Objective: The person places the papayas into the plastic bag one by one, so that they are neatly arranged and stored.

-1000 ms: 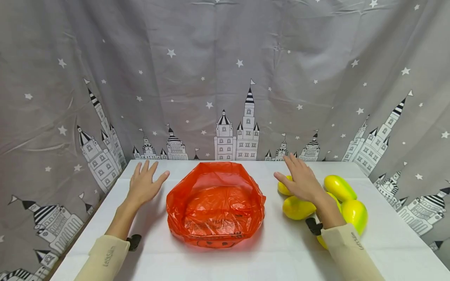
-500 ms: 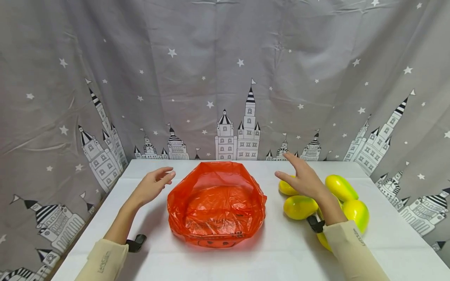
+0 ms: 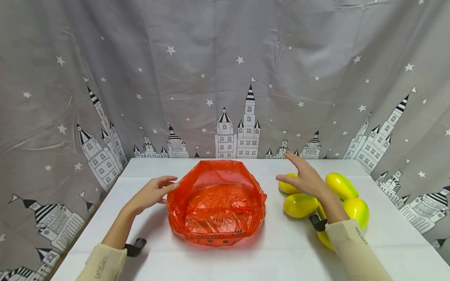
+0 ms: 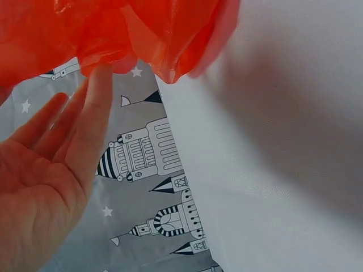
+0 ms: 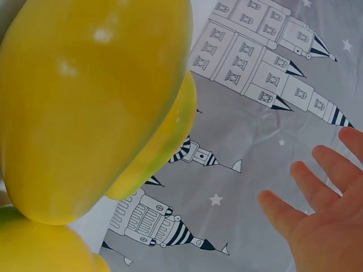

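A red plastic bag [image 3: 221,210] stands on the white table with its mouth spread wide. At the bag's left rim is my left hand [image 3: 152,194], its fingers fairly straight; in the left wrist view the fingertips [image 4: 101,85] meet the thin red film [image 4: 119,34], and the thumb is mostly out of sight. My right hand [image 3: 306,178] hovers over the mangoes with fingers spread, holding nothing. Those yellow-green mangoes [image 3: 300,205] lie in a cluster to the bag's right, several of them, partly hidden by the right forearm. One mango [image 5: 96,107] looms large in the right wrist view.
The white table [image 3: 225,265] carries the bag and the mangoes. Behind it hangs a grey curtain [image 3: 175,86] printed with castles and stars. A black wrist camera [image 3: 136,247] sits on the left wrist, another black camera [image 3: 318,222] on the right.
My left hand has moved right from beside the bag to its left rim, its spread fingers drawing closer together. The right hand has barely moved, turning slightly. Bag and mangoes have stayed put.
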`<state>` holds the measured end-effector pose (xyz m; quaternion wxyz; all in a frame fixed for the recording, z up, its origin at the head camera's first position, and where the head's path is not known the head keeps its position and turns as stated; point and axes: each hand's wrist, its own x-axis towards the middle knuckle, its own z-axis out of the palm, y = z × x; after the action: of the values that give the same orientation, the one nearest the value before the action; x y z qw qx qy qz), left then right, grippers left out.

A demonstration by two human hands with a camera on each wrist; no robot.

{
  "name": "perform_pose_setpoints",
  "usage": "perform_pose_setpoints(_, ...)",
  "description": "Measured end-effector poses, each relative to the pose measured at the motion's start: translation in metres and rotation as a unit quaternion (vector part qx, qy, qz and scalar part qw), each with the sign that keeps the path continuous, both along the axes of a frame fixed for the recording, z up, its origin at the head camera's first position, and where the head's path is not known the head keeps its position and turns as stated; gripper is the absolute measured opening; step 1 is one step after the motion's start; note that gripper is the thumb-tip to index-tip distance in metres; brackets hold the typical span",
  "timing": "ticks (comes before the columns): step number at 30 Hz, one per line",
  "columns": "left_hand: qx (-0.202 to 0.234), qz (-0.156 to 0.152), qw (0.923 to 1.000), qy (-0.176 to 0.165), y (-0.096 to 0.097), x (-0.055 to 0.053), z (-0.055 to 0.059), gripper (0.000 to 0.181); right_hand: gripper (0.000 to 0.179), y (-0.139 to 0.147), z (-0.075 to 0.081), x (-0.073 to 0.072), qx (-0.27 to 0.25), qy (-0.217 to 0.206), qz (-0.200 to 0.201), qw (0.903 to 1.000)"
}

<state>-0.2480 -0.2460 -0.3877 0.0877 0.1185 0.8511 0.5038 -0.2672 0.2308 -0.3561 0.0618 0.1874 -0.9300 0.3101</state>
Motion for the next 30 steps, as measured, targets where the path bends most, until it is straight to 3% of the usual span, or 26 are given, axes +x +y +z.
perform_pose_setpoints(10,0.017,-0.016,0.9997,-0.006,0.003,0.002,-0.001,0.051,0.091,-0.001,0.003,-0.003,0.016,-0.012,-0.001,0.9998)
perform_pose_setpoints(20,0.009,0.010,0.9998,0.011,-0.001,0.001,-0.007,0.047,0.089,-0.002,0.001,-0.009,0.025,-0.023,-0.006,0.9994)
perform_pose_setpoints(30,0.011,-0.002,0.9997,0.021,0.002,0.002,-0.008,0.045,0.086,-0.002,-0.004,-0.017,0.036,-0.044,-0.009,0.9983)
